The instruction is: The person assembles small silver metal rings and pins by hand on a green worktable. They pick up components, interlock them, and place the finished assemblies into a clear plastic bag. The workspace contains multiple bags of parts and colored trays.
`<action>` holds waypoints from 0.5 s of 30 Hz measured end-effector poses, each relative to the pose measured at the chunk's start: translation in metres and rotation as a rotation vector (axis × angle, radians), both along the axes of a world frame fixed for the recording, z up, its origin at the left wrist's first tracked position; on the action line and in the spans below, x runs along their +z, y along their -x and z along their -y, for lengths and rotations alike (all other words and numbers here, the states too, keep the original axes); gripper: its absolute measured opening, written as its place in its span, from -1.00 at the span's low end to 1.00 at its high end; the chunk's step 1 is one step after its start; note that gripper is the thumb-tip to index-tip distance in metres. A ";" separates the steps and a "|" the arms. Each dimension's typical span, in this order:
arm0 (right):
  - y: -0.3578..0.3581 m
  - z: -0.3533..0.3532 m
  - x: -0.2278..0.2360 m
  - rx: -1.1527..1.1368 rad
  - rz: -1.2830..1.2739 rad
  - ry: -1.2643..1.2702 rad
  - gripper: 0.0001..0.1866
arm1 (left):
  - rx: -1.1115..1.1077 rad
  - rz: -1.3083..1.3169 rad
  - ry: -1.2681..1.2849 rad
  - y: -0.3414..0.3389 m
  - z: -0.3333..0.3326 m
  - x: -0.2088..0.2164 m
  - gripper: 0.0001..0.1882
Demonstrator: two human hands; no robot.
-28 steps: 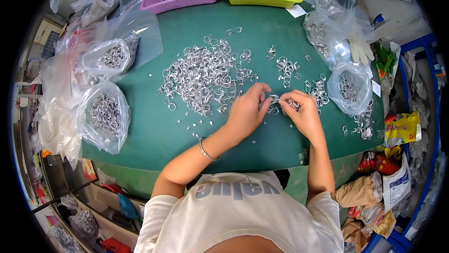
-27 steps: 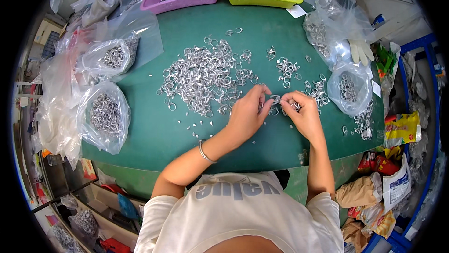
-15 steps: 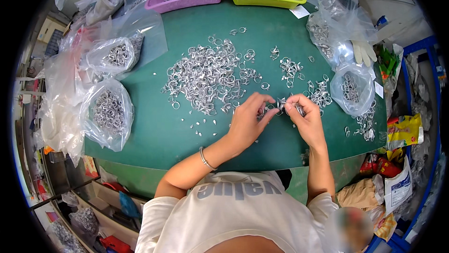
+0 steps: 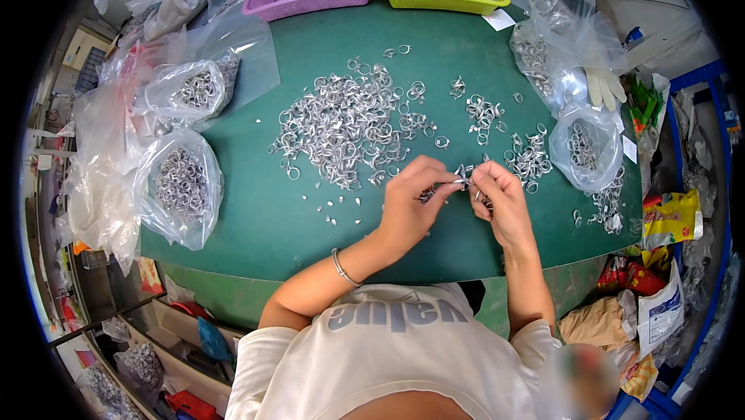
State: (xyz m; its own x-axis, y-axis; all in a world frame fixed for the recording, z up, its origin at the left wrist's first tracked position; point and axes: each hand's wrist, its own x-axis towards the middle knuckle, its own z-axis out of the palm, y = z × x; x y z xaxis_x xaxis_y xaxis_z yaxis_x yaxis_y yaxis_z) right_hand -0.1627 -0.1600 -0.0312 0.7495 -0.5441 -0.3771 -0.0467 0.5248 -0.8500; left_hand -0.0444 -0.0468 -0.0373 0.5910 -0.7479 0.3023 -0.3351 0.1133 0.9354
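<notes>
My left hand point(image 4: 410, 201) pinches a silver-coloured ring point(image 4: 461, 178) between thumb and fingertips, and more rings show in the curl of its fingers. Against the same spot, the fingertips of my right hand point(image 4: 503, 201) are closed. Several rings point(image 4: 483, 200) lie under its curled fingers. Which of the small pieces between the two hands belongs to which grip is too fine to tell. Beyond my left hand spreads a large heap of rings point(image 4: 345, 125). Smaller piles of rings point(image 4: 529, 158) and rings point(image 4: 483, 115) lie beyond my right hand.
Clear plastic bags of rings stand at left point(image 4: 182, 187) and right point(image 4: 583, 148) on the green table point(image 4: 310, 40). A purple basket point(image 4: 310, 7) and a yellow-green basket point(image 4: 442, 1) hold more at the back. Small metal bits point(image 4: 330, 203) lie before the heap.
My left fingers have closed from a wider curl into a pinch on the ring. My right hand has shifted slightly left, its fingers curled more tightly.
</notes>
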 end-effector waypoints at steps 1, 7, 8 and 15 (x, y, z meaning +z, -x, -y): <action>0.000 -0.001 0.001 0.002 0.006 -0.042 -0.88 | -0.008 -0.056 0.004 -0.002 0.000 -0.002 -0.89; 0.001 -0.008 0.005 0.022 -0.003 -0.011 -0.87 | 0.028 -0.139 -0.024 -0.002 -0.003 -0.002 -0.88; 0.002 -0.012 0.007 0.009 0.004 -0.026 -0.87 | 0.058 -0.083 -0.036 0.001 -0.004 0.001 -0.88; -0.001 -0.055 0.005 -0.325 0.184 0.124 -0.84 | 0.120 0.165 0.151 0.015 -0.012 -0.004 -0.80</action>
